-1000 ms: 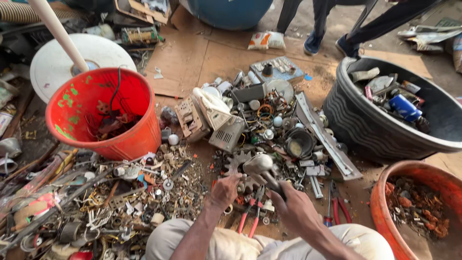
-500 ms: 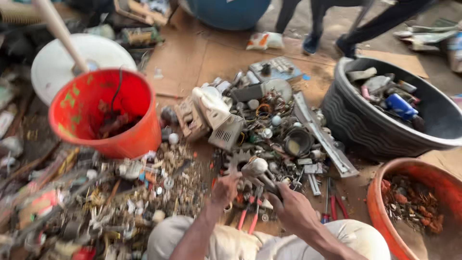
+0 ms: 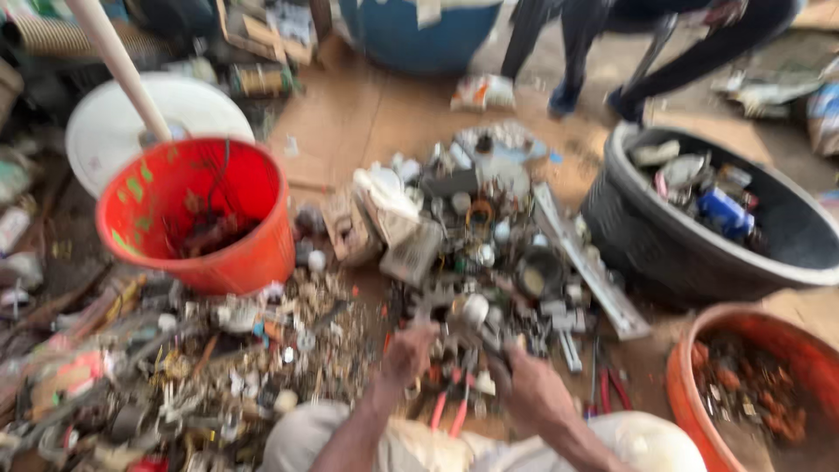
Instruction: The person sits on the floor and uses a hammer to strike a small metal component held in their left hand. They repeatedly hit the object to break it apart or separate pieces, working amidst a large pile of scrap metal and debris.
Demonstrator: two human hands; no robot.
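Note:
The picture is blurred by motion. Low in the middle, my left hand [image 3: 407, 356] and my right hand [image 3: 535, 393] both grip a grey metal part [image 3: 463, 316] with a toothed edge and a rounded knob. They hold it just above a heap of scrap metal [image 3: 489, 236] on the ground. Red-handled pliers [image 3: 450, 411] lie under my hands, between my knees.
A red bucket [image 3: 249, 253] with dark wires stands at the left, with a white lid and a pale pipe [image 3: 118, 65] behind it. A black tub [image 3: 647, 245] of scrap sits at the right, an orange basin [image 3: 690, 385] at the lower right. Another person's legs [image 3: 568, 61] stand at the top.
The view has shifted and grown blurrier. Both hands keep hold of the grey metal part, in about the same place above the pile.

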